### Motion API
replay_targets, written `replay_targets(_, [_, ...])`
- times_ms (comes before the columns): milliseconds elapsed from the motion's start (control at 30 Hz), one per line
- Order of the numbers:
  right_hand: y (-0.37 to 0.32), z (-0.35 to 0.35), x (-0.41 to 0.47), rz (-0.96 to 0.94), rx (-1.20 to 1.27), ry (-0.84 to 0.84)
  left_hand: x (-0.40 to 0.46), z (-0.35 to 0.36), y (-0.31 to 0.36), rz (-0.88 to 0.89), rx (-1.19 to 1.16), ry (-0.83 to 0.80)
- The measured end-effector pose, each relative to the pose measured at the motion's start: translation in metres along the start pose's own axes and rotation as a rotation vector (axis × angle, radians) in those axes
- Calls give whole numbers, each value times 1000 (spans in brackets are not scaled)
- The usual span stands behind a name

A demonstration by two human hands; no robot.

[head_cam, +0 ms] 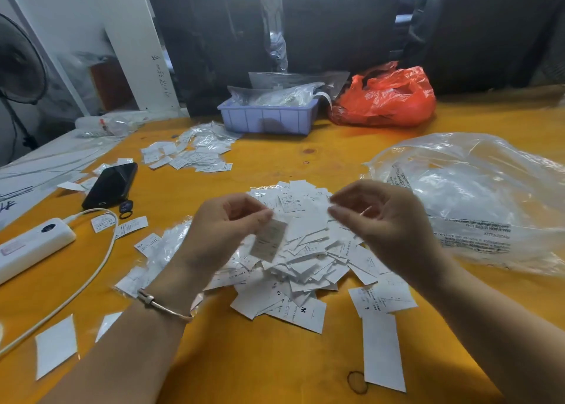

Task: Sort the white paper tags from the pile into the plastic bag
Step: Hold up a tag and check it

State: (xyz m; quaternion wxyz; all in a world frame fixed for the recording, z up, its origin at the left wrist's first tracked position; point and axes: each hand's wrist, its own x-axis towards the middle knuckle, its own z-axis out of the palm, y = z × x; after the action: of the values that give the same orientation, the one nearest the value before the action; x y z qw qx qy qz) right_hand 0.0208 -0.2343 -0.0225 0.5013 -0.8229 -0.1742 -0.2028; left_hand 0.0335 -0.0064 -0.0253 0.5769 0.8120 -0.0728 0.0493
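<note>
1. The left hand [232,223], at the centre of the frame, is curling its fingers and pinching a single tag [269,240], which is hanging down from the fingertips over the pile.
2. The right hand [382,217], just right of centre, is hovering with fingers loosely bent and slightly spread; whether it is gripping anything I cannot tell, since motion blur is hiding its fingertips.
3. The pile of white paper tags [305,260] is lying on the yellow table [275,357] beneath both hands, in the middle of the frame.
4. The clear plastic bag [477,195] is sitting crumpled at the right of the frame, just beside the pile.
5. A smaller scatter of tags [189,155] is lying above and left of centre.
6. A blue tray [269,119] holding clear bags is standing at upper centre, with a red plastic bag [388,97] just right of it.
7. A black phone [111,185] and a white power strip [33,246] are resting at the left edge.
8. A bracelet [165,307] is circling the left wrist.
</note>
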Motion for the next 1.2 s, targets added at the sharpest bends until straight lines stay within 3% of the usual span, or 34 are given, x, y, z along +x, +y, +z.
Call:
replay_targets(67, [13,-14,8,-24,-309,199,7,-16,-10,-33,256,205])
replay_targets(133, [25,-30,15,45,-633,285,12,-30,-20,-105,544,291])
replay_targets(267, [47,-44,23,359,-1002,90,17,-44,-32,-222,810,296])
replay_targets(367, [53,-45,24,466,-1064,-24,18,-46,-34,-235,859,283])
replay_targets(567, [59,-50,24,401,-1088,65,16,-45,-35,-146,881,340])
replay_targets(767, [66,-54,27,297,-931,196,12,-27,-24,126,808,412])
replay_targets(900, [62,-55,26,5,-714,485,7,-11,-17,253,647,339])
replay_targets(967, [56,-53,24,-136,-592,531,3,-3,-14,287,564,295])
replay_targets(1067, [41,-40,20,-145,-190,498,-2,7,-10,342,485,195])
replay_targets(1133, [25,-28,15,3,245,373,-4,11,-7,342,393,102])
replay_targets(1200, [13,-15,9,140,497,211,-6,15,-5,273,275,-4])
